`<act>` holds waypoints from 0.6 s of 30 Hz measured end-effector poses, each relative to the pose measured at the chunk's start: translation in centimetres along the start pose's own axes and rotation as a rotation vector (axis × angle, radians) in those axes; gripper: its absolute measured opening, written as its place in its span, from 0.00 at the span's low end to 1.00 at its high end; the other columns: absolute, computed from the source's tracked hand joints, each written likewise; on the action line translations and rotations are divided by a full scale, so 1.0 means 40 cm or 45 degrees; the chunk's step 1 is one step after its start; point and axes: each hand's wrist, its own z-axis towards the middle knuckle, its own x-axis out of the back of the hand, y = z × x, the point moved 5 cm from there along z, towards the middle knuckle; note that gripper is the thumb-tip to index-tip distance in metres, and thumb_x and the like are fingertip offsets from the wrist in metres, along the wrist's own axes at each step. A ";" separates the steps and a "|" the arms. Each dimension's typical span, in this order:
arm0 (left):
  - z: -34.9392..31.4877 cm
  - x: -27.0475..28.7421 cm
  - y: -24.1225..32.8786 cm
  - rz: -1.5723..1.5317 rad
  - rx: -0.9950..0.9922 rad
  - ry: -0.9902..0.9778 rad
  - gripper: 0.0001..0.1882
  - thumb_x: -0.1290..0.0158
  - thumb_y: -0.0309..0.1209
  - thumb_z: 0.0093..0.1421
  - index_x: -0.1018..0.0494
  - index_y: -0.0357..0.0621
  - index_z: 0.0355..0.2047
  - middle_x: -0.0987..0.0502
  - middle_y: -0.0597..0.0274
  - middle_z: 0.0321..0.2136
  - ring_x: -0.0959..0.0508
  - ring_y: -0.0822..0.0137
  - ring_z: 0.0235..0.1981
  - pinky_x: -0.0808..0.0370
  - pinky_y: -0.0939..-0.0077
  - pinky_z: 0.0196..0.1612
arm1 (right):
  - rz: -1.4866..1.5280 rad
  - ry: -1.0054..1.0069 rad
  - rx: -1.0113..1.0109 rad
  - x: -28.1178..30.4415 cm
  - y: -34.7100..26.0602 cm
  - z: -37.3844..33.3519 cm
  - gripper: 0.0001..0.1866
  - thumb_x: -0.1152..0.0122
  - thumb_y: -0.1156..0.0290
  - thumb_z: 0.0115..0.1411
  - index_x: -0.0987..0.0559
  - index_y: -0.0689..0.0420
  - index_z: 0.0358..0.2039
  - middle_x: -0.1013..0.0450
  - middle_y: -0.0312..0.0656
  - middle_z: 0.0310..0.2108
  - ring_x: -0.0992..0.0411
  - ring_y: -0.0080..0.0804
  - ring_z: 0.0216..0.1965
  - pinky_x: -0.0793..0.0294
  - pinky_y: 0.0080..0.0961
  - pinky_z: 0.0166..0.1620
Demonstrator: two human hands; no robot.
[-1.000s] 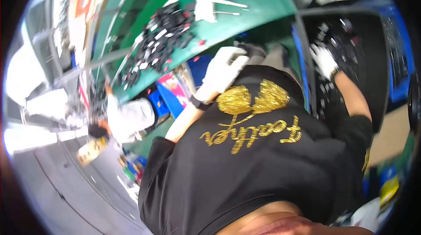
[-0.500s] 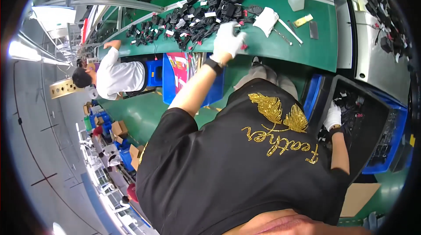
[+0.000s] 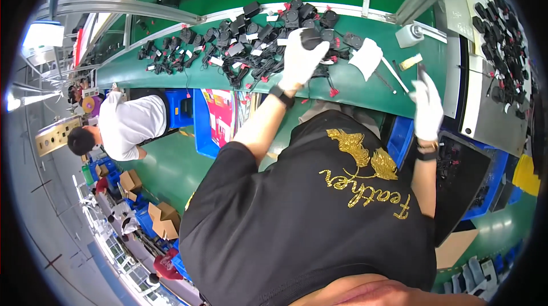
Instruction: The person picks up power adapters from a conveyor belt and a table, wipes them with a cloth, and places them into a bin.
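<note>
My left hand [image 3: 302, 63], in a white glove, is closed around a small black round-bodied device [image 3: 311, 38] at the edge of a pile. Beneath it, the pile of black cabled devices [image 3: 251, 49] with red plugs and white tags spreads over the green table [image 3: 394, 97]. To the right, my gloved right hand [image 3: 427, 106] reaches over the table's right end with stretched fingers. A small dark flat piece [image 3: 421, 71] shows at those fingertips, partly covered. Near that hand are a pale yellow block [image 3: 411, 61], a white stick [image 3: 395, 75] and a white cloth-like packet [image 3: 366, 59].
A white bottle [image 3: 409, 36] stands by the metal rail. More black devices [image 3: 502, 49] lie on the right-hand surface. Below it sits a black bin [image 3: 471, 163] with dark parts. A blue crate [image 3: 202, 129] is under the table, and a person in white [image 3: 131, 126] sits at left.
My left hand has closed on a black device in the pile. My right hand has left the black bin and come up to the table's right end. The view has shifted.
</note>
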 end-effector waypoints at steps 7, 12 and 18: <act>-0.009 0.213 -0.021 -1.872 0.628 -0.085 0.21 0.52 0.50 0.64 0.29 0.45 0.43 0.24 0.56 0.35 0.23 0.60 0.32 0.21 0.69 0.28 | -0.317 -0.550 0.167 -0.579 -0.175 0.204 0.30 0.40 0.56 0.58 0.32 0.56 0.57 0.26 0.46 0.44 0.26 0.41 0.43 0.28 0.31 0.48; -0.030 0.231 -0.014 -2.012 0.928 -0.111 0.34 0.62 0.65 0.62 0.31 0.45 0.46 0.27 0.60 0.32 0.28 0.65 0.26 0.30 0.75 0.19 | -0.960 -0.590 0.201 -0.862 -0.134 0.241 0.49 0.38 0.49 0.52 0.52 0.54 0.67 0.34 0.59 0.52 0.30 0.57 0.50 0.27 0.45 0.49; -0.007 0.257 -0.018 -2.257 0.895 -0.324 0.37 0.67 0.66 0.62 0.33 0.45 0.49 0.28 0.57 0.32 0.28 0.62 0.28 0.29 0.72 0.21 | 0.210 -0.603 -0.031 -0.849 -0.026 0.234 0.22 0.39 0.60 0.57 0.27 0.63 0.46 0.30 0.43 0.20 0.26 0.38 0.29 0.25 0.31 0.34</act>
